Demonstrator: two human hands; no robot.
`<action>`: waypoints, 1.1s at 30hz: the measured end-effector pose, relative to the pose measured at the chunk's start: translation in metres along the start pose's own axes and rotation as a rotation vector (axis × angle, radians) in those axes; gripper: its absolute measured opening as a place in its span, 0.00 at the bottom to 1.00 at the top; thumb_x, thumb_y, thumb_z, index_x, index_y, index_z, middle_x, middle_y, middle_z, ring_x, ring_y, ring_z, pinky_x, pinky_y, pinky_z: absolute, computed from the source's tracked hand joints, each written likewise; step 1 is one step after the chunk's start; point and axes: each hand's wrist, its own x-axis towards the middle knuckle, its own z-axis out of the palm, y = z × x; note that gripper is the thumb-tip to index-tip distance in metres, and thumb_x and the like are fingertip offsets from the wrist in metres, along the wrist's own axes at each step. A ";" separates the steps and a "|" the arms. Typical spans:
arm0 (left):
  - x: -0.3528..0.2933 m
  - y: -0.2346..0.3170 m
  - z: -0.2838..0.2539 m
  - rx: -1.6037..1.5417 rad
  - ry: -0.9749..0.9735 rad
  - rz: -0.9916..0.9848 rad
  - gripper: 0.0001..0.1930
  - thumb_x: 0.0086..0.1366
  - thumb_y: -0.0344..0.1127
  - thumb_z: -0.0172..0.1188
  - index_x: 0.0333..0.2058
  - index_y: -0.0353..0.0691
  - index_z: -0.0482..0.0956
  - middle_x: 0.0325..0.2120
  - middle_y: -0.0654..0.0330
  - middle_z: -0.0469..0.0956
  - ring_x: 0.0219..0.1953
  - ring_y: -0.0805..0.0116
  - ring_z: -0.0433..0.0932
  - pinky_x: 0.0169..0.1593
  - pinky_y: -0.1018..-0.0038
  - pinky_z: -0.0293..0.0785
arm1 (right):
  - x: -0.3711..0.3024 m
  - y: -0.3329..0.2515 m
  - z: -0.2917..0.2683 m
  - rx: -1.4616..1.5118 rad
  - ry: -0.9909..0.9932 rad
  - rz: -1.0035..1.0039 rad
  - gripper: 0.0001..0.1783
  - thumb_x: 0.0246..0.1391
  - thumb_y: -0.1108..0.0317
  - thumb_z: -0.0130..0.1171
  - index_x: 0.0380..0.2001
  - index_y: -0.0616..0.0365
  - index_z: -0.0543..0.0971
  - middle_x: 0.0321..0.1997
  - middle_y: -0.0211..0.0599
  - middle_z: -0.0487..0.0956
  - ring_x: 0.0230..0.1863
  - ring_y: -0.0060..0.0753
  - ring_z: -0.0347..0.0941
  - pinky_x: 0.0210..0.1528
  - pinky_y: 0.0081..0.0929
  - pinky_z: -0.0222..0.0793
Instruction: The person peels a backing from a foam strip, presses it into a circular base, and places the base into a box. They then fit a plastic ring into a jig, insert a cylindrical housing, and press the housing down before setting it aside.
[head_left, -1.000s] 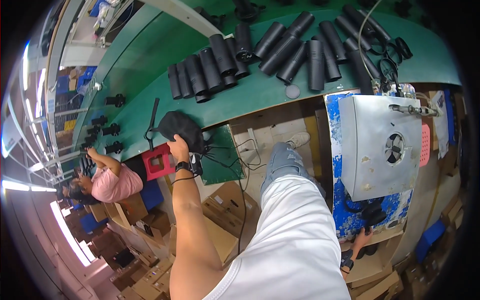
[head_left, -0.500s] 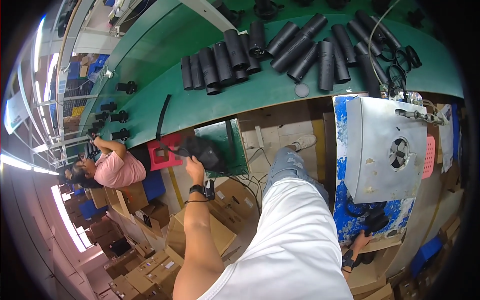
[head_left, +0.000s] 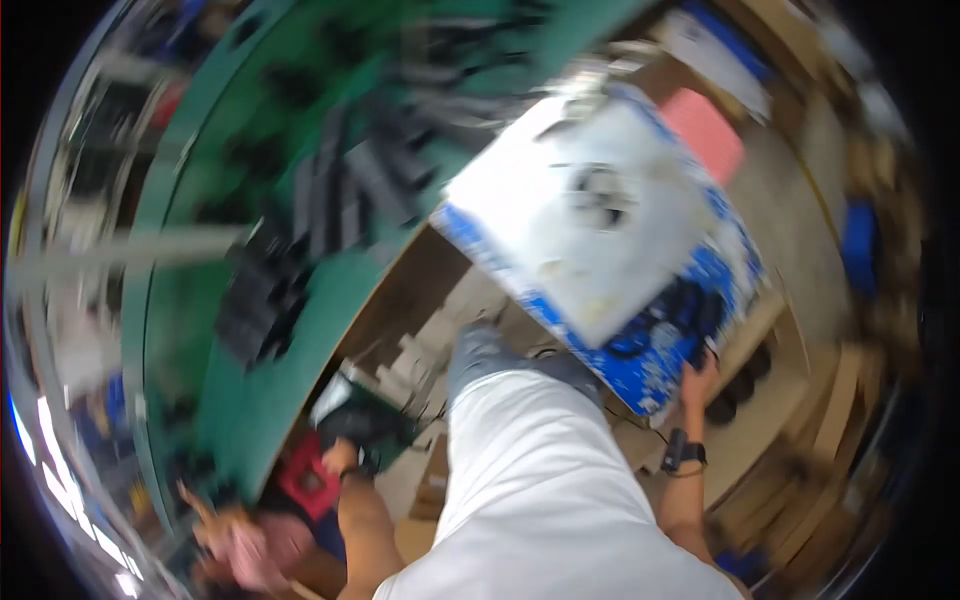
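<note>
My left hand (head_left: 340,457) is low at the left, with a black soft bag-like thing (head_left: 372,422) at its fingers. The fingers look closed on it, though motion smears them. Under the bag lies a dark green board beside the bench. At the right, my right hand (head_left: 697,380) reaches over the edge of a worn blue-and-white board (head_left: 630,375). Its fingers are closed round a black plastic part (head_left: 703,345), whose exact kind is blurred. Several other black parts (head_left: 655,325) lie beside it, next to a pale metal box (head_left: 540,220) with a round fan.
Several black ribbed tubes (head_left: 335,190) lie on the long green bench (head_left: 230,400). A pink stool (head_left: 308,478) and a co-worker in a pink top (head_left: 262,550) are at lower left. Behind the metal box stands a pink perforated panel (head_left: 703,130). Cardboard boxes (head_left: 840,400) fill the right.
The whole view has swung round, bringing the metal box and my right hand toward the middle and the bench to the left. Each hand stays by the same black thing as before.
</note>
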 end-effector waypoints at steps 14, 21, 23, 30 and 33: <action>0.079 0.116 -0.334 0.295 0.185 2.329 0.17 0.52 0.45 0.65 0.41 0.50 0.80 0.37 0.62 0.81 0.34 0.58 0.81 0.37 0.64 0.79 | -0.152 0.093 -0.083 0.371 0.859 0.697 0.16 0.50 0.76 0.58 0.45 0.57 0.75 0.42 0.38 0.77 0.36 0.30 0.76 0.35 0.26 0.74; -0.030 0.147 -0.464 0.606 0.374 2.513 0.17 0.53 0.44 0.64 0.42 0.51 0.81 0.37 0.64 0.82 0.35 0.61 0.81 0.38 0.66 0.79 | -0.185 0.242 -0.036 0.441 0.483 0.997 0.21 0.46 0.64 0.65 0.44 0.59 0.75 0.42 0.41 0.80 0.40 0.41 0.78 0.43 0.34 0.73; -0.052 0.137 -0.490 0.623 0.408 2.496 0.16 0.53 0.44 0.63 0.42 0.50 0.81 0.37 0.63 0.82 0.35 0.61 0.81 0.38 0.66 0.78 | -0.157 0.247 -0.008 0.433 0.471 0.952 0.32 0.43 0.57 0.67 0.51 0.57 0.71 0.51 0.51 0.75 0.53 0.51 0.72 0.53 0.39 0.69; -0.096 0.122 -0.599 0.644 0.548 2.418 0.16 0.56 0.42 0.61 0.43 0.47 0.81 0.37 0.62 0.82 0.37 0.61 0.81 0.40 0.66 0.77 | -0.011 0.205 0.032 0.381 0.527 0.899 0.56 0.34 0.43 0.73 0.63 0.57 0.61 0.64 0.57 0.60 0.64 0.57 0.58 0.61 0.47 0.62; -0.083 0.107 -0.607 0.627 0.528 2.389 0.15 0.57 0.42 0.60 0.43 0.46 0.80 0.37 0.61 0.82 0.37 0.61 0.80 0.40 0.66 0.77 | 0.020 0.199 0.026 0.233 0.236 0.845 0.57 0.32 0.40 0.73 0.64 0.55 0.62 0.64 0.57 0.60 0.64 0.57 0.57 0.60 0.52 0.61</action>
